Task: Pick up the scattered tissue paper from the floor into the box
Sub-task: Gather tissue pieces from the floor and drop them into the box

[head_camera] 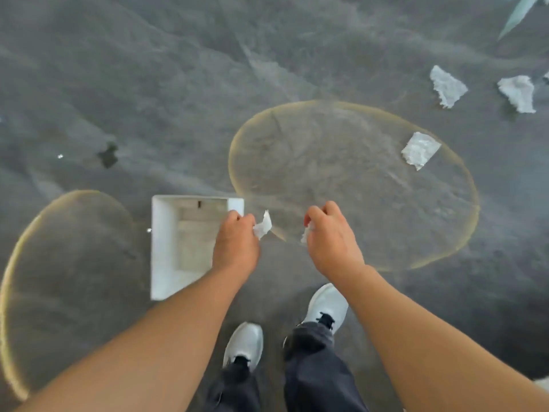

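Fingers: our left hand (236, 242) pinches a tissue scrap (263, 226); our right hand (331, 239) clamps another scrap (306, 233).
Box (162, 248): open, on the floor beneath our left hand.

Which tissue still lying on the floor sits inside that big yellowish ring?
The folded tissue near the ring's upper right edge. The other two loose tissues, one and another, lie farther off, outside the ring.

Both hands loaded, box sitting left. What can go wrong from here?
1. The right hand grips its scrap beside the box, not over it; released there, it likely lands on the floor.
2. The left hand's tissue juts past the box's rim.
3. Three pieces lie far right, easily missed.
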A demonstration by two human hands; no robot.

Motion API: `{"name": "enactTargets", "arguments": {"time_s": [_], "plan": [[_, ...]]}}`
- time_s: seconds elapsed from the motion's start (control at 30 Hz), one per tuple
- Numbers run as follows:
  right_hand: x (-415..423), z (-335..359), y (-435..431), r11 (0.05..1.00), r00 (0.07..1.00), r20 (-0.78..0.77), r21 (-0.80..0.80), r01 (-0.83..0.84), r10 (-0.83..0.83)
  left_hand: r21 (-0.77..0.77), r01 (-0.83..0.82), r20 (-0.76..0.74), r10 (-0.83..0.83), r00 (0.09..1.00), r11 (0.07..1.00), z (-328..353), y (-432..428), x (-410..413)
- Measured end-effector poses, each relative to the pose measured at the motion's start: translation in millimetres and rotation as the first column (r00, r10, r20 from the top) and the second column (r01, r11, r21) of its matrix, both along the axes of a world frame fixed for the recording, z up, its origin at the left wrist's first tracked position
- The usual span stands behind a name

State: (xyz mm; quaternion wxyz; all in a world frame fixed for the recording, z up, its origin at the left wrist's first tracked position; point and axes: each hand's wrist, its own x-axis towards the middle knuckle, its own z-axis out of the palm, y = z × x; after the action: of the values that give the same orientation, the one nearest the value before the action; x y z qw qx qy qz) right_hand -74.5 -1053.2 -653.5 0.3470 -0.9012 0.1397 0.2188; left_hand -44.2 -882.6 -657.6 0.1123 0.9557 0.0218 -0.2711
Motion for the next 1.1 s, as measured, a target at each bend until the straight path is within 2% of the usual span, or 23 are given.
{"name": "enactTargets", "arguments": {"time_s": [0.07,0.23,0.47,0.63,0.77,0.93,1.0,1.1], "plan": [[-23.4,6.9,78.9,0.985,0.988,-0.019,0.077,-0.153,0.155,0.047,-0.129,0.015,0.128,0.992,0.991,7.5,82.2,-42.0],[-43.9,-3.0,128.9,0.979,0.980,-0.098,0.123,-0.162,0.175,0.029,-0.179,0.003,0.179,0.984,0.984,0.8,123.5,-65.1],[-67.8,-55.6,232.9,0.990,0.993,-0.116,0.137,0.027,-0.011,-0.038,-0.329,0.080,0.331,0.940,0.944,-48.0,191.1,-89.2],[-70.4,-100.8,267.2,0.988,0.994,-0.107,0.145,0.046,-0.030,-0.077,-0.413,0.018,0.415,0.909,0.907,-87.6,220.0,-97.6],[-80.1,-115.2,263.3,0.987,0.989,-0.146,0.156,0.036,-0.013,-0.042,-0.487,-0.053,0.485,0.873,0.872,-98.5,230.5,-104.6],[-73.4,-93.4,211.6,0.989,0.980,-0.198,0.148,0.021,0.009,0.090,-0.400,-0.033,0.405,0.914,0.912,-79.6,208.6,-86.5],[-58.0,-79.3,174.5,0.992,0.981,-0.193,0.125,-0.010,0.034,0.096,-0.355,-0.047,0.360,0.932,0.930,-68.1,178.1,-65.7],[-29.4,-56.8,104.4,0.995,0.982,-0.186,0.085,0.047,-0.031,0.053,-0.220,-0.066,0.223,0.973,0.974,-51.0,106.4,-26.6]]}}
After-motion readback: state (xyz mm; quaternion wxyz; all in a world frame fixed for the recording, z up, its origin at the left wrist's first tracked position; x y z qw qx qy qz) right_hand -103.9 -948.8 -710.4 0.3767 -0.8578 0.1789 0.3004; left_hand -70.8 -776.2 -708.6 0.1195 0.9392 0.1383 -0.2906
